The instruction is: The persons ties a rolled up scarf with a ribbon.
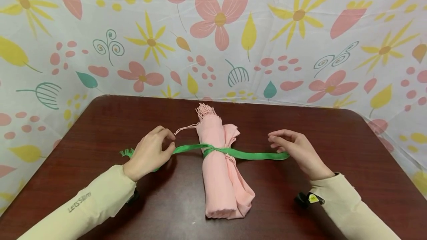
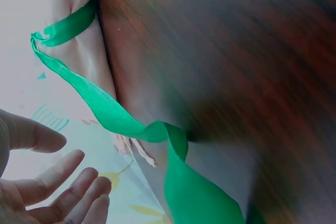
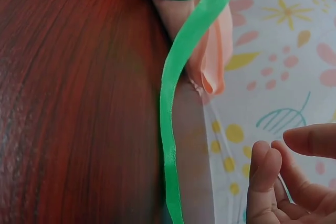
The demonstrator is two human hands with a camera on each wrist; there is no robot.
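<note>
A rolled pink scarf (image 1: 217, 184) with fringe at its far end lies lengthwise on the table, a looser fold along its right side. Round its middle runs a green ribbon (image 1: 250, 155), crossed or knotted on top, with one tail out to each side. My left hand (image 1: 148, 155) hovers over the left tail; in the left wrist view thumb and fingers are apart, and the ribbon (image 2: 110, 114) passes beyond them. The right hand (image 1: 300, 153) is at the end of the right tail, fingers loosely bent. In the right wrist view the ribbon (image 3: 170, 87) runs clear of those fingers.
The dark wooden table (image 1: 160, 214) reaches back to a flower-printed cloth (image 1: 213, 66) hanging behind it. A few loose pink threads (image 1: 185, 127) stretch left from the scarf's far end. A black strap with a yellow tag (image 1: 313, 198) is at the right wrist.
</note>
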